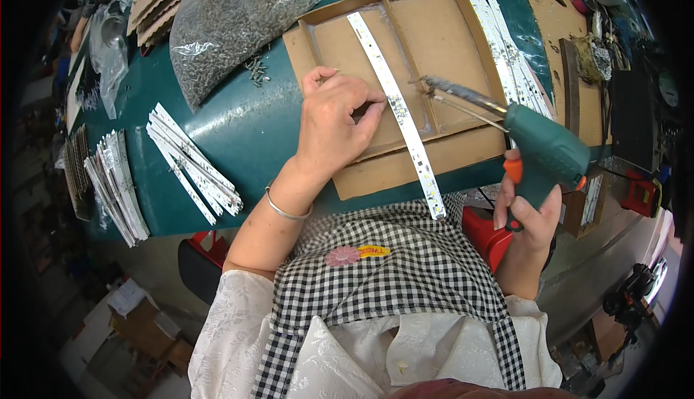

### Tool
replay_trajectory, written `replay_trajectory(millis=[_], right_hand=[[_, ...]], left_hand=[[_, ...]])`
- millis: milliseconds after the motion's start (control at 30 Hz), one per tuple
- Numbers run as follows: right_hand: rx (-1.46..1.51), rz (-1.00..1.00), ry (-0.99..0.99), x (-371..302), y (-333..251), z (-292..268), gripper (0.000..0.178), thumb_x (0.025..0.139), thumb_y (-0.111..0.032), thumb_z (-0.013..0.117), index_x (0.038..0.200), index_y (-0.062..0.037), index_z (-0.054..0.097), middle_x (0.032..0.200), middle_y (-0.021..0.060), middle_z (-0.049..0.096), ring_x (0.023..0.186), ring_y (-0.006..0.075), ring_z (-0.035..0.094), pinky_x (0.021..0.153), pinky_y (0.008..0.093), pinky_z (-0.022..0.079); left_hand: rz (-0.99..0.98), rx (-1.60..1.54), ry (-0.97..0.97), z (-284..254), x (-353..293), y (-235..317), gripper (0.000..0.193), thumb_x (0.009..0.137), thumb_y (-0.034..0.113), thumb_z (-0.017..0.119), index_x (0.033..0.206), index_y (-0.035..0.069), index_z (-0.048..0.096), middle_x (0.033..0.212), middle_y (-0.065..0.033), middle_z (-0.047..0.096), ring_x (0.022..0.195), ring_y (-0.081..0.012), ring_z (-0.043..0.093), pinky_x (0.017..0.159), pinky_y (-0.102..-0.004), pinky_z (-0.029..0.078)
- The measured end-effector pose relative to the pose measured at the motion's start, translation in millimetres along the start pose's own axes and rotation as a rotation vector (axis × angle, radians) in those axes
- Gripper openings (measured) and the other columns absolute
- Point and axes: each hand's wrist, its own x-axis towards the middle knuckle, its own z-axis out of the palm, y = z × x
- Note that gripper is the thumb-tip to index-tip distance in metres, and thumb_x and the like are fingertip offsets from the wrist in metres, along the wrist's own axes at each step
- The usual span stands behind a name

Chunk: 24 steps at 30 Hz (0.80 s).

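The fingers point(363, 93) of the left hand point(332, 123) curl, index and thumb tips drawn together; whether they pinch anything, I cannot tell. The table point(269, 135) carries a tray point(448, 30). The right hand point(533, 222) wraps its fingers round a green gun point(547, 146). The strip point(401, 119) slants across the tray, just right of the left fingertips.

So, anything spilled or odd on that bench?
Yes: a small scatter of metal parts lies on the green tabletop, just outside the clear bag of similar pieces, so it looks spilled. Also, the barrel of the green pistol-shaped tool in the right hand looks dark and crusted, possibly just wear.
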Motion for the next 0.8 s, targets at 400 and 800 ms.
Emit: replay_trajectory(millis=[400,800], right_hand=[[0.142,-0.263,0.102,-12,-22,-10,0.083,0.080,-0.012,0.075,0.143,0.0127,0.027,0.088,0.0114,0.049,0.054,0.0178,0.056,0.044,0.0274,0.052],[-0.388,-0.589,0.506,2,-21,-31,0.071,0.077,0.015,0.070,0.140,0.0033,0.040,0.096,0.0083,0.052,0.077,0.0150,0.059,0.063,0.0252,0.050]], left_hand=[[0.020,-0.021,-0.031,-11,3,5,0.014,0.075,0.002,0.078,0.087,0.009,0.073,0.086,-0.0020,0.073,0.084,-0.0159,0.068,0.094,-0.0382,0.041],[0.442,0.006,-0.432,-29,-3,72,0.031,0.074,0.011,0.068,0.104,0.006,0.072,0.111,-0.0044,0.069,0.097,-0.0238,0.059,0.087,-0.0377,0.044]])
